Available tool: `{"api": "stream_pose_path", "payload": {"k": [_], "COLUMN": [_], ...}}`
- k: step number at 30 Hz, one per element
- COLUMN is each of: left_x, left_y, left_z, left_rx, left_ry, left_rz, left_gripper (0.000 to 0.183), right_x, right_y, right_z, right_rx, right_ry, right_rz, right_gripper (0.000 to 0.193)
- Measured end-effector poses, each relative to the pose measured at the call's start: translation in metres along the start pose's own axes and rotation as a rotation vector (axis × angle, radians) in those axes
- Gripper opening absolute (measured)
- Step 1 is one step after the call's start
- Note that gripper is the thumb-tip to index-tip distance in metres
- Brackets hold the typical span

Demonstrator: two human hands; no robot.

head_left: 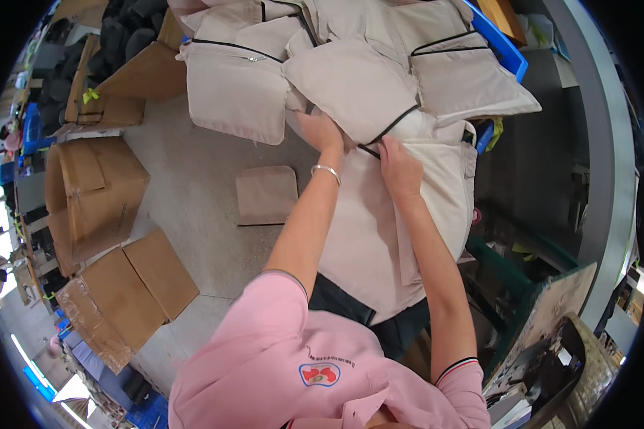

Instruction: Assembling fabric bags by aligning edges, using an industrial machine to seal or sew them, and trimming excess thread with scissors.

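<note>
A: Room first. You're standing over a pale concrete floor [193, 207]. Open brown cardboard boxes [93, 193] are lying along your left, more flattened ones [132, 286] nearer your feet. A grey wall [601, 143] is curving down your right, with a green frame [511, 275] in front of it and a blue bin [504, 46] up at the far right.

B: And the work itself?

A: A big heap of beige fabric covers [350, 64] with black zip lines is filling the top of the view, spreading from centre to right. One long beige cover [379, 236] is hanging from the heap down toward your waist. That's the piece you're handling.

B: Hands?

A: Your left hand [320, 132] is pressing on the fabric just left of a black zipper [390, 132], fingers bunched, wrist wearing a silver bracelet [326, 171]. Your right hand [399, 168] is pinching the cover right at the zipper's lower end, fingers closed on the edge. The hands are sitting near each other, zipper between them.

B: Space to move?

A: Bare floor is lying open on your left between boxes and heap. A small flat brown pouch [266, 194] is lying there, apart from the cover. The right side is tight against the frame.

B: Anything unclear?

A: Your fingertips are hiding in the folds, so I can't tell the zip slider. The cover's lower end is disappearing behind your pink shirt [300, 372]. The clutter at lower right is too distorted to read.
</note>
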State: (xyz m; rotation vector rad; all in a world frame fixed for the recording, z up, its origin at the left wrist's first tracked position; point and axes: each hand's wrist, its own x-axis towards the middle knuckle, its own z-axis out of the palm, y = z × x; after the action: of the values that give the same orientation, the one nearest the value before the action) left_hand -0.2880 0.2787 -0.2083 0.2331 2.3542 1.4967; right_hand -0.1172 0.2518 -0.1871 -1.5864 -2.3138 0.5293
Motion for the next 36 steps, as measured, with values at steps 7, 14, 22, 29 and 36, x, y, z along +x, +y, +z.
{"api": "stream_pose_path", "payload": {"k": [7, 14, 22, 29, 36], "left_x": [0.0, 0.046, 0.13, 0.167, 0.157], "left_y": [-0.078, -0.299, -0.41, -0.545, -0.496], "left_z": [-0.038, -0.126, -0.1, -0.074, -0.1], "left_rx": [-0.239, 0.699, 1.418, 0.223, 1.22], "left_ry": [-0.077, -0.518, -1.001, -0.783, -0.831], "left_rz": [0.04, 0.173, 0.425, 0.159, 0.782], "left_gripper": [0.053, 0.044, 0.042, 0.038, 0.067], "right_x": [0.019, 0.015, 0.012, 0.014, 0.015], "right_y": [-0.02, -0.026, -0.024, -0.027, -0.027], "right_z": [0.027, 0.025, 0.025, 0.018, 0.018], "right_rx": [-0.233, -0.295, -0.262, -0.25, -0.199], "right_ry": [0.151, 0.209, 0.172, 0.166, 0.18], "right_rz": [-0.188, -0.223, -0.207, -0.208, -0.221], "right_gripper": [0.011, 0.01, 0.016, 0.018, 0.017]}}
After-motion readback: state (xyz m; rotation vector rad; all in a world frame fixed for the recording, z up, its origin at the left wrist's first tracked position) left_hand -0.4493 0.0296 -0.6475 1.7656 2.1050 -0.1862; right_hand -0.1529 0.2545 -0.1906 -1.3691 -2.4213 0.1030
